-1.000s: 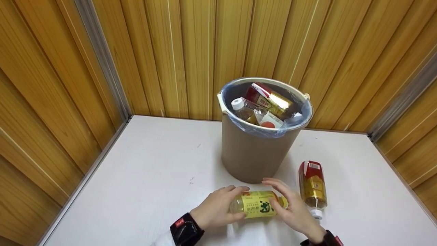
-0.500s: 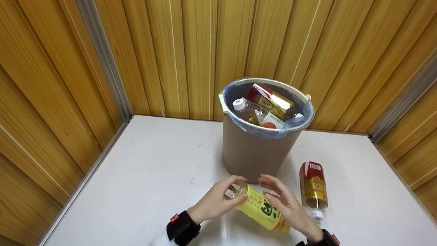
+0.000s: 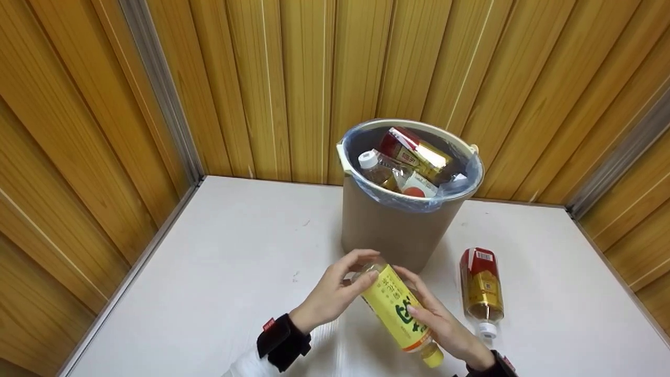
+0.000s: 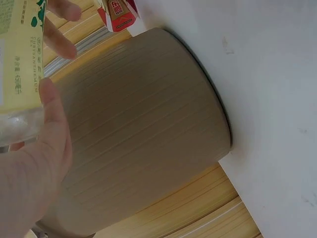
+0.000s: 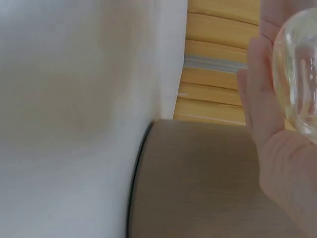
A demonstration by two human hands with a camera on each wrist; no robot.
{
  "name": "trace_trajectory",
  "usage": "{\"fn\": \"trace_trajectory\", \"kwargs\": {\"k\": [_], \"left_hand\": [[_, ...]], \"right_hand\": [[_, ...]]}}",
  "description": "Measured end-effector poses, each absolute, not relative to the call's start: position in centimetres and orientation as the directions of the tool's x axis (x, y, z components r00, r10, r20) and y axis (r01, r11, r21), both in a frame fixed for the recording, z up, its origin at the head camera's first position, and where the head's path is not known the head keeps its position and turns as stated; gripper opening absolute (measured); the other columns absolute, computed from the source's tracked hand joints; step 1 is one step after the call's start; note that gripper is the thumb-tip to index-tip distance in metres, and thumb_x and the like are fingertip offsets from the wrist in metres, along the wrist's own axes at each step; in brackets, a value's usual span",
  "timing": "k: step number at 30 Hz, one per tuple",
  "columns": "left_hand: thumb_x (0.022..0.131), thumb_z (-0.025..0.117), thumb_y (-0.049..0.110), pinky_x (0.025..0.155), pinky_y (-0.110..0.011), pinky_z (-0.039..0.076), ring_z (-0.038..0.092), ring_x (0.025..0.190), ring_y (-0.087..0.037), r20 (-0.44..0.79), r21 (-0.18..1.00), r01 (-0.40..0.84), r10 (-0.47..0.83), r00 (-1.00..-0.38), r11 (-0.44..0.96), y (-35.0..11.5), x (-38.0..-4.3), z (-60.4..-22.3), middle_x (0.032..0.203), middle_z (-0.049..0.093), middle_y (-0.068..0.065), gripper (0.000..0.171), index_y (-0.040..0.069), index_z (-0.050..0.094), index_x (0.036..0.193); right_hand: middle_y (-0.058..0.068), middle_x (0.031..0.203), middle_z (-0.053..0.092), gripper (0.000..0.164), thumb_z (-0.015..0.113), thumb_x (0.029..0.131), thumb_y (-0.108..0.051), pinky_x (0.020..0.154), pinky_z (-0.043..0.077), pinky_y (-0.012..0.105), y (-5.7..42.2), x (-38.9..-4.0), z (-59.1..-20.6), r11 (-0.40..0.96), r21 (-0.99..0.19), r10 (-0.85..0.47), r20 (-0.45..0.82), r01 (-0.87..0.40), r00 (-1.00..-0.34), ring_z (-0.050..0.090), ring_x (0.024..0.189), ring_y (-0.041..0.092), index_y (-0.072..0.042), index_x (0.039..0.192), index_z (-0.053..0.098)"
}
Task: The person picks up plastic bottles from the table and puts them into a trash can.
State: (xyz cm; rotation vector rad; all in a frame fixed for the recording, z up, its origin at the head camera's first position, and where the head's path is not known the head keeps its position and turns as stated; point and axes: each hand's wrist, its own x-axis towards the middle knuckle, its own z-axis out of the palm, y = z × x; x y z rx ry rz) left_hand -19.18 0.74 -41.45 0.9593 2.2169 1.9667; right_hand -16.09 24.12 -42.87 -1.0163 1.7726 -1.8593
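Both hands hold a plastic drink bottle (image 3: 396, 311) with a yellow label and yellow cap. It slants above the table, cap end down toward the person and to the right. My left hand (image 3: 333, 289) grips the clear base end, its thumb along the label's edge. Around the label's lower half, my right hand (image 3: 441, 320) curls with its thumb on the front. In the left wrist view, the label (image 4: 21, 64) shows beside the thumb. The right wrist view shows a clear rounded end of the bottle (image 5: 302, 74) against the palm.
Just beyond the hands stands a brown bin (image 3: 390, 230) lined with a blue bag (image 3: 473, 175), filled with several bottles and cartons. A red and gold bottle (image 3: 482, 288) with a white cap lies on the white table (image 3: 251, 262), right of the bin. Wood-patterned walls (image 3: 303, 89) enclose the table.
The yellow-labelled bottle has come up from lying sideways and turned, its cap swinging toward the person. The right hand has closed around it. The bin and other bottle stay put.
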Motion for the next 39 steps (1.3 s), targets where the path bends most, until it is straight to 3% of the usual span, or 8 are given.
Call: {"fn": "trace_trajectory", "kwargs": {"k": [3,9,17,27,34,39], "left_hand": [[0.095,0.050,0.029,0.083,-0.027,0.053,0.056,0.109,-0.016,0.393,0.896,0.443,0.423,-0.816,0.023,0.8,-19.3,-41.5,0.126,0.055,-0.002,0.037,0.015,0.049,0.130],[0.097,0.046,0.028,0.093,-0.032,0.049,0.056,0.111,-0.016,0.427,0.867,0.489,0.364,-0.828,0.093,0.5,-19.5,-42.1,0.127,0.053,-0.003,0.035,0.015,0.049,0.130],[0.098,0.044,0.028,0.090,-0.031,0.050,0.055,0.107,-0.013,0.503,0.792,0.575,0.314,-0.805,0.205,-0.1,-19.7,-42.0,0.126,0.054,-0.004,0.033,0.018,0.050,0.129],[0.097,0.045,0.026,0.091,-0.035,0.049,0.052,0.113,-0.013,0.612,0.671,0.665,0.262,-0.746,0.327,-0.3,-20.2,-40.6,0.131,0.051,0.000,0.034,0.018,0.050,0.129],[0.094,0.049,0.019,0.098,-0.036,0.046,0.047,0.125,-0.016,0.699,0.612,0.716,0.194,-0.688,0.335,0.0,-21.1,-38.6,0.134,0.048,-0.006,0.035,0.016,0.051,0.129],[0.088,0.053,0.014,0.106,-0.034,0.039,0.041,0.129,-0.017,0.784,0.498,0.752,0.146,-0.603,0.432,0.4,-22.0,-36.8,0.143,0.039,-0.004,0.044,0.017,0.048,0.132]], "right_hand": [[0.002,0.146,0.034,0.064,0.029,0.095,-0.001,0.090,0.050,0.031,24.1,-16.0,-42.8,-0.144,-0.973,-0.701,0.227,-0.179,-0.676,0.050,0.117,0.018,-0.014,0.150,-0.002],[0.010,0.139,0.039,0.068,0.035,0.092,0.001,0.074,0.054,0.030,24.3,-15.9,-43.0,-0.107,-0.958,-0.663,0.268,-0.266,-0.699,0.057,0.100,0.017,-0.011,0.150,0.002],[0.013,0.137,0.039,0.068,0.040,0.092,-0.003,0.073,0.055,0.033,24.5,-15.8,-42.7,-0.025,-0.965,-0.610,0.222,-0.261,-0.761,0.058,0.100,0.019,-0.014,0.150,0.007],[0.005,0.140,0.037,0.067,0.041,0.092,-0.006,0.074,0.055,0.032,25.2,-15.6,-40.7,0.040,-0.966,-0.573,0.187,-0.256,-0.798,0.056,0.103,0.019,-0.019,0.150,0.010],[0.004,0.141,0.037,0.069,0.037,0.091,-0.006,0.073,0.056,0.029,25.9,-15.5,-38.1,-0.028,-0.958,-0.587,0.248,-0.287,-0.771,0.058,0.101,0.019,-0.018,0.151,0.005],[0.006,0.140,0.039,0.068,0.028,0.089,0.002,0.077,0.055,0.025,25.8,-15.6,-35.3,-0.269,-0.922,-0.622,0.386,-0.277,-0.682,0.057,0.104,0.015,-0.016,0.151,0.006]]}}
